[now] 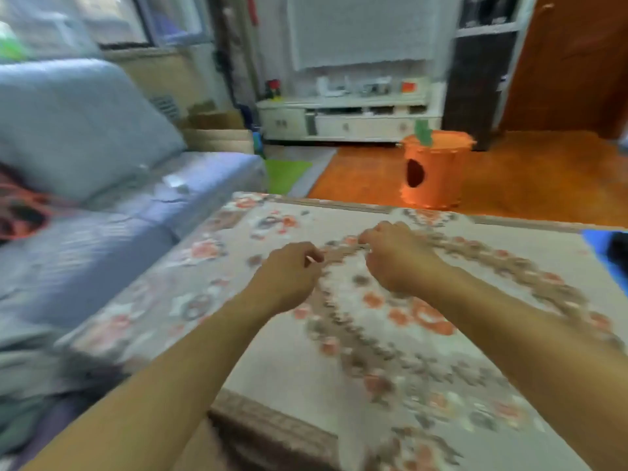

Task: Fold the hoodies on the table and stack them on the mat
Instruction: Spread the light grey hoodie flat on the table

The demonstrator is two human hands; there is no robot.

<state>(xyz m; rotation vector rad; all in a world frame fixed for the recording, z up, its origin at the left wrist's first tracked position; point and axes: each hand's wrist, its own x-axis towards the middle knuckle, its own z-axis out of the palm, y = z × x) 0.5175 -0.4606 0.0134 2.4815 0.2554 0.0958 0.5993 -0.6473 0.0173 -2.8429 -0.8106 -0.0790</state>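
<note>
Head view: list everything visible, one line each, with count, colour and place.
Floral table cover: one, beige with orange and brown flowers, centre.
Sofa: one, blue-grey, left.
Pumpkin-shaped bin: one, orange with green stem, on the floor beyond the table.
Low cabinet: one, white, far wall.
Green mat: one, on the floor by the sofa.
Blue item: one, right table edge, partly cut off.
Hoodies: none clearly visible.
Left hand: fingers curled, over the cover.
Right hand: fingers curled, over the cover.

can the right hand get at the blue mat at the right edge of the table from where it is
Probably yes: the right hand hangs over the patterned tablecloth, and nothing shows between it and the blue mat, though most of that lies out of frame.
</note>
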